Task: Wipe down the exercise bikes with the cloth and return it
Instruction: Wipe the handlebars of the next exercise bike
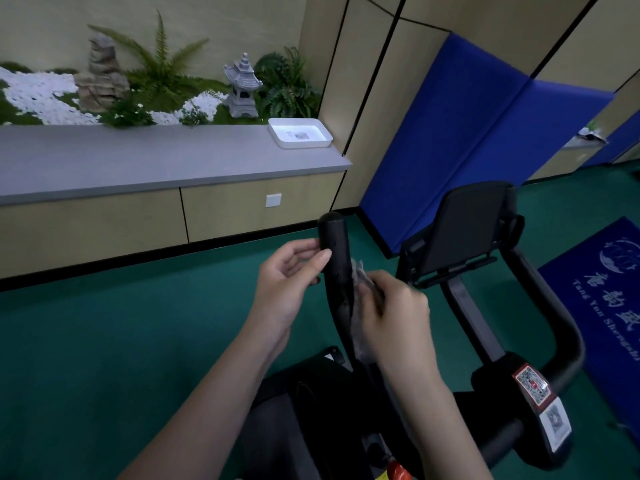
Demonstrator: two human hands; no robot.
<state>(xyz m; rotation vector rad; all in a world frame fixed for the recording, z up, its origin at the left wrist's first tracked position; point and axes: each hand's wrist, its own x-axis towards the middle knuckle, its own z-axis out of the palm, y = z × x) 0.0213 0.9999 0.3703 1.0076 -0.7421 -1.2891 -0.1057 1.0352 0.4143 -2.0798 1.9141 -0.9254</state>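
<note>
A black exercise bike fills the lower right, its left handlebar rising at centre. My right hand grips a small grey cloth against the right side of that bar. My left hand is beside the bar's left side, thumb and fingertips touching it, fingers loosely bent. The bike's black console holder stands upright behind my right hand. A curved right handlebar loops round at the right.
A white tray sits on the grey counter at the back. Plants and a small stone pagoda lie behind it. Blue padded mats lean on the wall. A blue floor mat lies on the green floor.
</note>
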